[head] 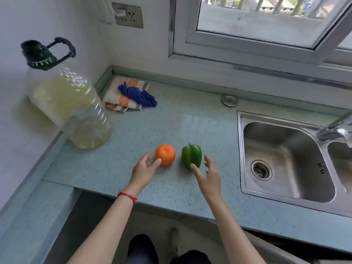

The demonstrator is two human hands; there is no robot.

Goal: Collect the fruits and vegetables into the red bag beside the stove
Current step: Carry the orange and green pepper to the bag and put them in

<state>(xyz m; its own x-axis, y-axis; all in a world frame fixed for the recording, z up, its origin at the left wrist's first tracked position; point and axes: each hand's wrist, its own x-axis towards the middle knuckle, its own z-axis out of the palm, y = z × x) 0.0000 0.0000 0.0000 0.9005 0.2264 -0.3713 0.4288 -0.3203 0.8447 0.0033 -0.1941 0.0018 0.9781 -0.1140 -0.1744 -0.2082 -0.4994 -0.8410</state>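
Observation:
An orange [165,154] and a green bell pepper [191,156] sit side by side on the pale blue speckled counter [171,122]. My left hand [143,169] is open just in front and left of the orange, with a fingertip at its lower left edge. My right hand [208,175] is open right beside the pepper, its thumb tip at the pepper's lower front. Neither hand holds anything. No red bag and no stove show in this view.
A large clear oil bottle [68,103] with a dark cap stands at the left against the wall. Folded cloths [129,96] lie at the back. A steel sink [285,161] with a tap [335,128] fills the right side. The counter's front edge runs below my wrists.

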